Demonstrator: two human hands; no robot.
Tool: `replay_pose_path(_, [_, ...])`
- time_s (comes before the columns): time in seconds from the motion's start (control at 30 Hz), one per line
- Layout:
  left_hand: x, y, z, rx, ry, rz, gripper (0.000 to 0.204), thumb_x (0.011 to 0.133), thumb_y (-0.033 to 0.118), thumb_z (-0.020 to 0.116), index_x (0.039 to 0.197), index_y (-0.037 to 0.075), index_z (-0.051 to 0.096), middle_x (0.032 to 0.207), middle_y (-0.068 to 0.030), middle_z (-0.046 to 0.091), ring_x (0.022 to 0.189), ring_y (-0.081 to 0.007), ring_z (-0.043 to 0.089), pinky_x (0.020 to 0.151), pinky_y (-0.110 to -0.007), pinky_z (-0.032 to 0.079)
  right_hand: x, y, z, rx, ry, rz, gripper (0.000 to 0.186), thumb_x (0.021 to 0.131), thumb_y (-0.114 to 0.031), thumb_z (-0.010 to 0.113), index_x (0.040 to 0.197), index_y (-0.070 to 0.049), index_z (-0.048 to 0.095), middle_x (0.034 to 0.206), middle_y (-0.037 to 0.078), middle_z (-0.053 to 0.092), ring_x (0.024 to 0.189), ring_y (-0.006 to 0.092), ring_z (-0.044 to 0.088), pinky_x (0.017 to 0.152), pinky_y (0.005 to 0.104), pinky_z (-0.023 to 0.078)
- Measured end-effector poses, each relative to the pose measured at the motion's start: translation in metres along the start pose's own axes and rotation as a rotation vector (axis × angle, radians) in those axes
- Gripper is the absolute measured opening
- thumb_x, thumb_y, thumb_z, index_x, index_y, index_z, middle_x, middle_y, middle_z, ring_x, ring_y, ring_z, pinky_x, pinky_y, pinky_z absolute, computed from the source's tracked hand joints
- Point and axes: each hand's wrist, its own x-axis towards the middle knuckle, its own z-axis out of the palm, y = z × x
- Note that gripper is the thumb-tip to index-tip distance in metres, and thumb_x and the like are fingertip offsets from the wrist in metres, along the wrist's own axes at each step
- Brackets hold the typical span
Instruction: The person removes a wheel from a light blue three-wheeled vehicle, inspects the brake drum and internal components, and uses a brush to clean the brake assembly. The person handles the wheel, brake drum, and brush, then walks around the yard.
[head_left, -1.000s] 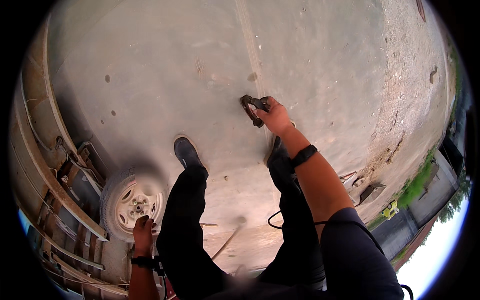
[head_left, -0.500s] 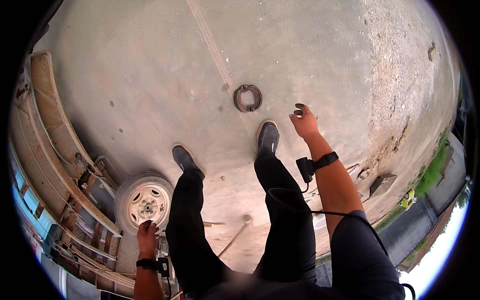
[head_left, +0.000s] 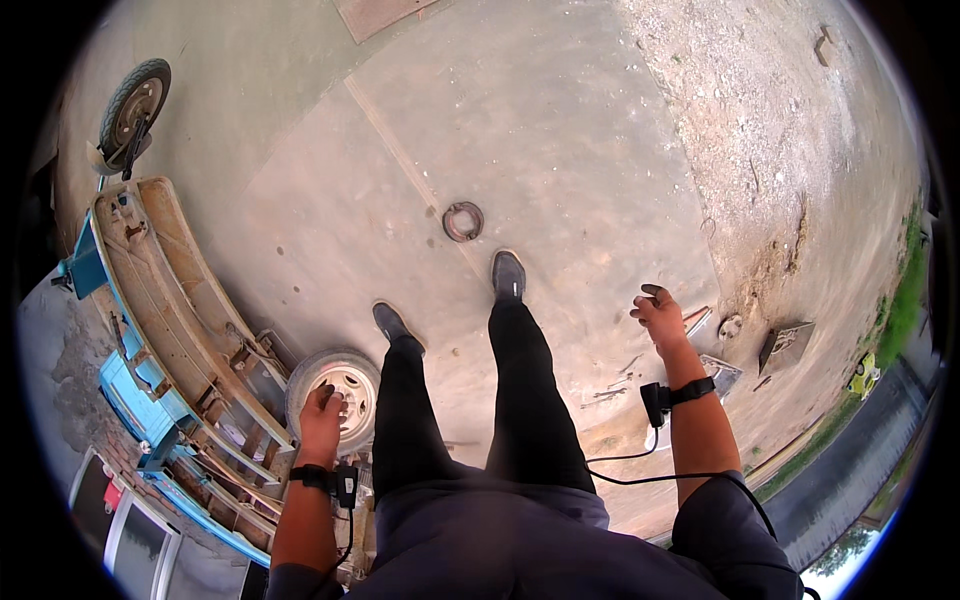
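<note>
My left hand [head_left: 320, 428] hangs in the air in front of a wheel with a tyre [head_left: 361, 385]. Its fingers are loosely curled and apart, with dark tips, and no object shows in them. Out to the right, my right hand [head_left: 660, 320] is held over the ground, fingers bent but apart, gripping nothing. On the concrete just beyond my feet lies a ring of rusty brake shoes [head_left: 462, 222]; neither hand touches it. Each wrist carries a black strap with a small device and cable.
At left stands a rusty vehicle frame [head_left: 185, 290] with blue panels [head_left: 140, 402]. A spoked-looking front wheel [head_left: 133, 110] rises beyond it. A metal box [head_left: 786, 346], a round metal piece [head_left: 731, 327] and loose scraps [head_left: 610, 390] lie at right, near gravel [head_left: 740, 130].
The view has tilted up and shifted, so more of the vehicle frame and another wheel show. My right hand has moved outward, away from the brake shoes. Both hands remain without anything held.
</note>
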Motion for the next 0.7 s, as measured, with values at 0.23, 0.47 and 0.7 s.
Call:
replay_pose_path(0.23, [-0.053,0.061,0.009,0.044,-0.031,0.082,0.04,0.097,0.019,0.062,0.129,-0.004,0.056,0.114,-0.0127,0.068,0.096,-0.019,0.068,0.077,-0.031,0.054,-0.108,0.054,-0.035,0.117,-0.063,0.249,0.045,0.094,-0.016,0.063,0.133,0.003,0.051,0.103,0.011,0.067,0.084,0.0199,0.069,0.069,0.0291,0.051])
replay_pose_path(0.47, [-0.074,0.095,-0.009,0.044,-0.022,0.122,0.041,0.098,0.019,0.062,0.131,-0.005,0.054,0.113,-0.0116,0.067,0.095,-0.0167,0.067,0.076,-0.029,0.054,-0.143,0.023,-0.026,0.19,-0.08,0.207,0.043,0.092,-0.019,0.065,0.128,0.004,0.056,0.097,0.011,0.069,0.079,0.0177,0.07,0.064,0.0277,0.05])
replay_pose_path(0.7, [-0.075,0.109,-0.062,-0.106,0.001,0.124,0.043,0.098,0.019,0.061,0.132,-0.005,0.053,0.111,-0.0117,0.066,0.093,-0.0165,0.066,0.076,-0.029,0.054,-0.14,-0.093,-0.003,0.095,-0.124,0.081,0.042,0.094,-0.017,0.062,0.13,0.004,0.054,0.1,0.01,0.068,0.083,0.0183,0.069,0.068,0.0273,0.051])
